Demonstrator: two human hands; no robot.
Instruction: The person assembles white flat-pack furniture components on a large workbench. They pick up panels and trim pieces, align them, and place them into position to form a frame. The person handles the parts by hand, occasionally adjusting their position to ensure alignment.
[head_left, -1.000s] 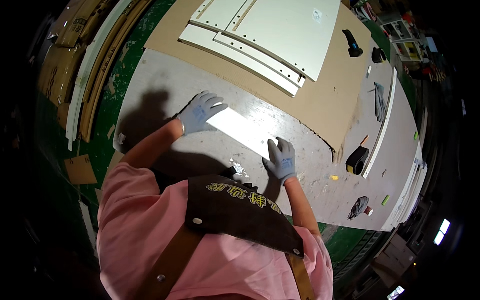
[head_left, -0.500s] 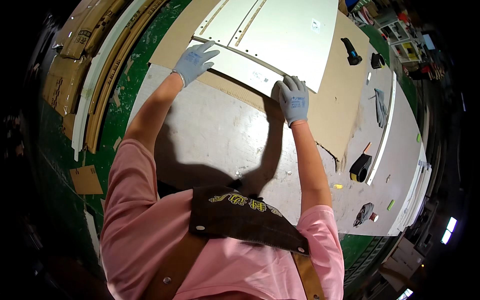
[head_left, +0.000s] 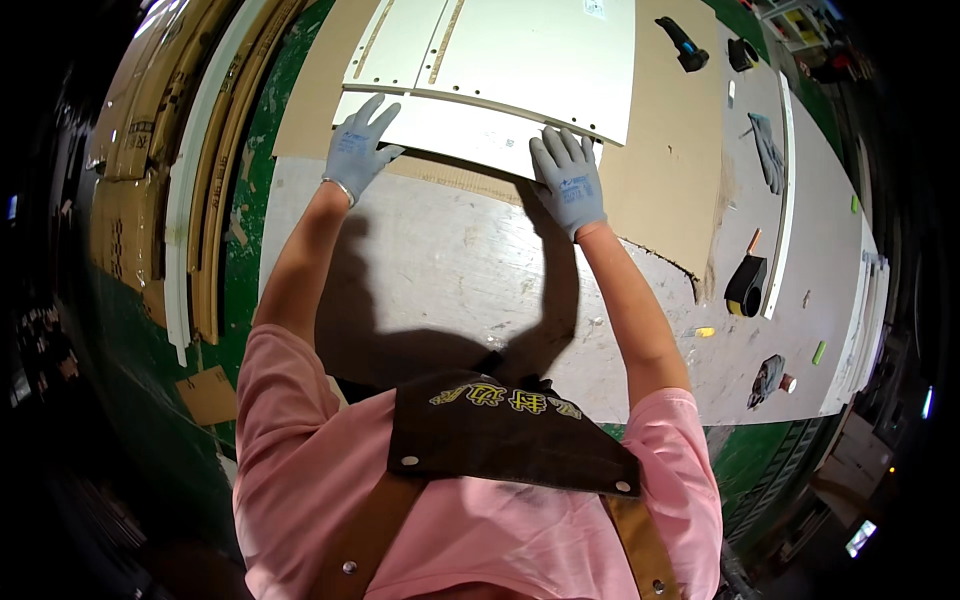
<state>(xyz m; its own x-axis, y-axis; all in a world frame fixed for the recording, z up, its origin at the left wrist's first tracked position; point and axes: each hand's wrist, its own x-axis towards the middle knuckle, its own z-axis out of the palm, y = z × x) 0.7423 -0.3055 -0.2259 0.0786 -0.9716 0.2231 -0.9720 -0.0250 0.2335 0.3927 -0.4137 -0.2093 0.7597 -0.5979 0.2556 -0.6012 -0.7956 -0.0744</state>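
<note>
Wears a dark apron (head_left: 512, 440). Faces a grey table (head_left: 455, 250), with a black roll (head_left: 752, 275) lying on its right part. Rests the left hand (head_left: 360, 152), gloved in grey, on the left end of a white strip (head_left: 460, 132), with fingers spread. Rests the right hand (head_left: 570, 180) on the right end, with fingers closer together. Cannot tell about pinching under the palms. Has the strip along the near edge of holed white panels (head_left: 540, 60), over brown cardboard (head_left: 670, 150). Has a black tool (head_left: 684, 46) farther right, on the cardboard.
</note>
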